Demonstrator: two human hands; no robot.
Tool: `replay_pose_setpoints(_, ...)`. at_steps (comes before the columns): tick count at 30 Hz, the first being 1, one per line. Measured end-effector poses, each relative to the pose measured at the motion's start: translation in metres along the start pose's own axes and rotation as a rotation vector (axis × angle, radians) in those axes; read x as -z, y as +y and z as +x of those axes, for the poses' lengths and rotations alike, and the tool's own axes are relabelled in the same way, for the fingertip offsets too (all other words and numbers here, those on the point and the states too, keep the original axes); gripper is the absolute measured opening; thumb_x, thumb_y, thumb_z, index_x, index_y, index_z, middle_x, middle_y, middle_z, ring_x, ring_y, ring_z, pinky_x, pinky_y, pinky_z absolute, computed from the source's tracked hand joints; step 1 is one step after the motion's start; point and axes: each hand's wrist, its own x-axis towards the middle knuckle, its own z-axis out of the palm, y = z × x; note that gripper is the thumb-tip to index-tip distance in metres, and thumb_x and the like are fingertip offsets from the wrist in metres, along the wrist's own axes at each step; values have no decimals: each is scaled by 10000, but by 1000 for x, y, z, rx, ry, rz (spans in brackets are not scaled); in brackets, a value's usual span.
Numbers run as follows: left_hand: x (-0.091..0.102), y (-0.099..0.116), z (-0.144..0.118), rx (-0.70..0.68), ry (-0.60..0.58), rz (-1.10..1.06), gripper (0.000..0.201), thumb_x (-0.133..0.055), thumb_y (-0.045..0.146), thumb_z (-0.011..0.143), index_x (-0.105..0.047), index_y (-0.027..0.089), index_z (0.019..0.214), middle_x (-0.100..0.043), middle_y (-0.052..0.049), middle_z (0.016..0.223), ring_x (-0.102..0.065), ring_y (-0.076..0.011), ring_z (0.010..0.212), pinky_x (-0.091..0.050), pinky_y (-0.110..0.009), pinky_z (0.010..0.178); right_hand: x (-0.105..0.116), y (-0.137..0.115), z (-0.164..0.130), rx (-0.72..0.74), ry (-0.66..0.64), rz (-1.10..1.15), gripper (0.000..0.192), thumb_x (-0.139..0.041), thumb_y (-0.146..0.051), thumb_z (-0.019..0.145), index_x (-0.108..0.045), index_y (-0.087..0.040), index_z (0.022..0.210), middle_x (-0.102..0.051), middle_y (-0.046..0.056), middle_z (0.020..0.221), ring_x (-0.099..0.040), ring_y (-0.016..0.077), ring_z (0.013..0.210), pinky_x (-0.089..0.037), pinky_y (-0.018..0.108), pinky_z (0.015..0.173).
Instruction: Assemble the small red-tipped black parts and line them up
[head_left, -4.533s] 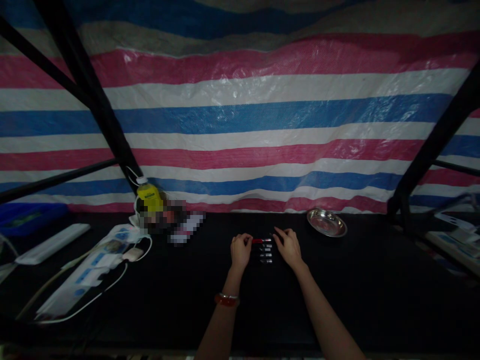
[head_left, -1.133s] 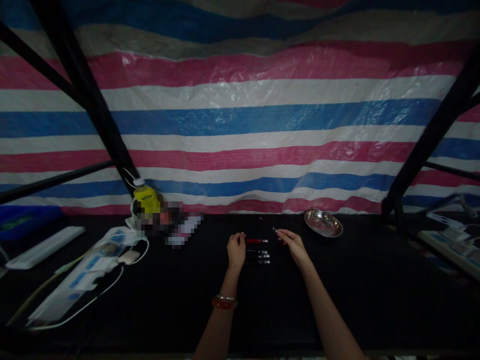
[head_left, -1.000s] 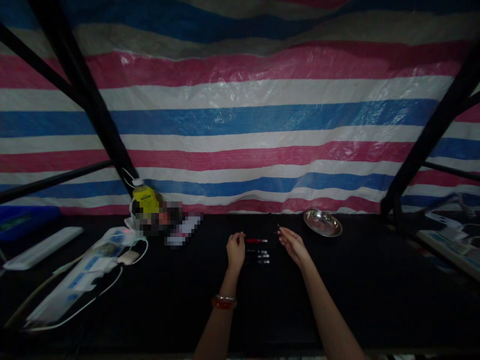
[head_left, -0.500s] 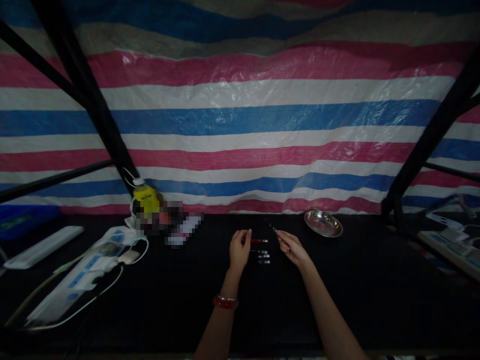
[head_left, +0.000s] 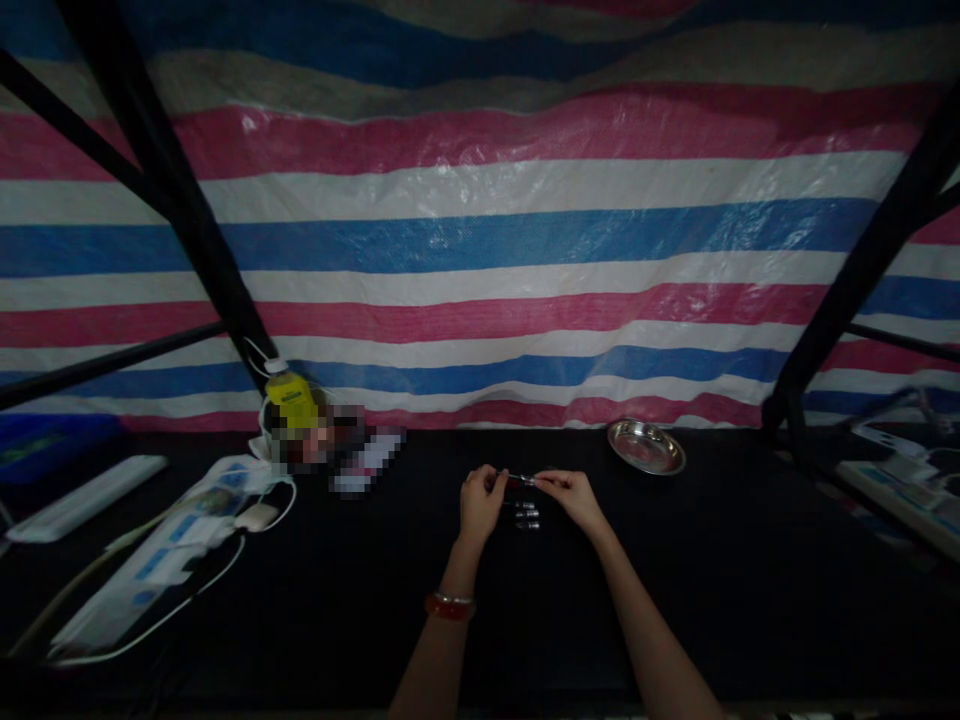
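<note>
A slim black and silver pen [head_left: 523,480] is held level between my two hands just over the table. My right hand [head_left: 570,497] pinches its right end between thumb and fingers. At its left end are the closed thumb and fingertips of my left hand [head_left: 482,505]. A bit of red shows by the pen, from a red slim piece mostly hidden there. Just below, several more dark slim pieces with silver ends [head_left: 527,514] lie side by side on the black table [head_left: 555,620], their left parts partly covered by my left hand.
A shiny round metal dish [head_left: 646,447] stands at the back right. On the left are a white power strip [head_left: 161,560] with cords, a yellow bottle [head_left: 292,398] and a blue tray [head_left: 60,440]. Striped sheeting [head_left: 480,240] hangs behind, between black frame posts.
My right hand has moved left and turned the pen from tilted upward to level. Its far end has come to my left hand's fingertips, which have barely moved.
</note>
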Motion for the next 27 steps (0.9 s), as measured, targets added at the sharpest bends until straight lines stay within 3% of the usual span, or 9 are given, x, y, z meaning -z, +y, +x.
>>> replay_pose_setpoints(5,4,-3,0,35,-85,267,266,-468,342,809,-562,200,604,-578,-26,670,-531,-181,719,-381,-281,663,-2,10,0,82,-50,-244,310,-635,-438,686,-746,-189,833,-528,-28,461,-388,94,437,-281,231,454)
replay_pose_setpoints(11,8,2,-2,72,-121,412,324,-452,408,812,-587,201,603,-612,-58,721,-549,-220,779,-379,-316,690,-2,17,2,69,-76,-405,297,-610,-425,713,-740,-219,882,-583,-13,514,-441,112,455,-289,235,460)
replay_pose_setpoints(27,9,3,-3,105,-132,500,310,-498,439,768,-607,196,609,-623,-64,764,-541,-231,837,-365,-320,715,-3,6,-4,67,-58,-510,244,-607,-394,727,-742,-228,846,-598,-16,522,-472,105,465,-284,220,458)
